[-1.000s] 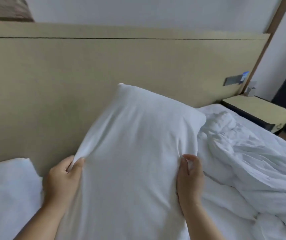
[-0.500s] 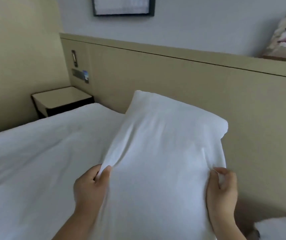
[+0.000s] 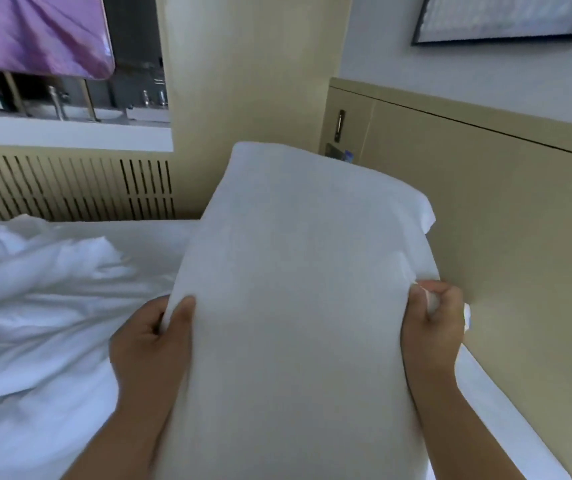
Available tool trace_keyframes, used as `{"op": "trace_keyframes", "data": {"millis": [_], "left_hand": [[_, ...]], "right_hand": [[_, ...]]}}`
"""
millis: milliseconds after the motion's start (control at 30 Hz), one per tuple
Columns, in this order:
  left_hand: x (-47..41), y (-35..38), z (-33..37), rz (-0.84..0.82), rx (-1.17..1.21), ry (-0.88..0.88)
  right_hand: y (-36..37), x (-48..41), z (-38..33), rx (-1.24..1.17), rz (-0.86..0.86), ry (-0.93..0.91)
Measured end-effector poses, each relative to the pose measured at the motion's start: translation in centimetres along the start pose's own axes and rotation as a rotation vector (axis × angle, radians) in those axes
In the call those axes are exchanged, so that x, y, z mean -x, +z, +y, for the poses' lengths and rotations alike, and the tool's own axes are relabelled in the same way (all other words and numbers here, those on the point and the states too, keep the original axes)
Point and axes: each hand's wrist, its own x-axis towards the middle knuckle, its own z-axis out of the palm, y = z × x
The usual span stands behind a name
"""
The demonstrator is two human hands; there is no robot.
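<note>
A large white pillow stands upright in front of me, held above the bed. My left hand grips its left edge, thumb on the front and fingers behind. My right hand grips the right edge with a fold of fabric bunched in its curled fingers. The pillow's lower end runs out of the frame at the bottom.
A crumpled white duvet lies on the bed at the left. A beige headboard panel runs along the right. Behind stand a slatted radiator cover, a window with a purple cloth, a beige column and a framed picture.
My view and the pillow have swung left, from the right bedside table past the headboard to the window side. Both hands keep their grip on the pillow's edges.
</note>
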Motion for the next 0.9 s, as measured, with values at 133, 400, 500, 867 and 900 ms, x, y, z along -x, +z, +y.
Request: {"op": "trace_keyframes", "data": {"millis": [133,400,500,867,900], "left_hand": [[-1.6,2.0,-0.9,0.071,-0.168,-0.095],[-2.2,3.8,-5.9,-0.198,-0.535,-0.318],[-3.0,4.6,-5.0,-0.213,-0.606,-0.221],[1.0,5.9,-2.3,-0.480,-0.562,0.171],[1.4,5.9,-1.7,-0.539,-0.531,0.208]], "right_hand": [[4.3,-4.1,1.1,0.055,-0.286,0.006],[8.0,-4.1,9.3,0.404,-0.795,0.226],[7.7,-4.4,9.5,0.409,-0.827,0.194],[2.4,0.1,9.3,0.352,-0.560,0.294],[1.7,1.0,9.0,0.342,-0.506,0.322]]}}
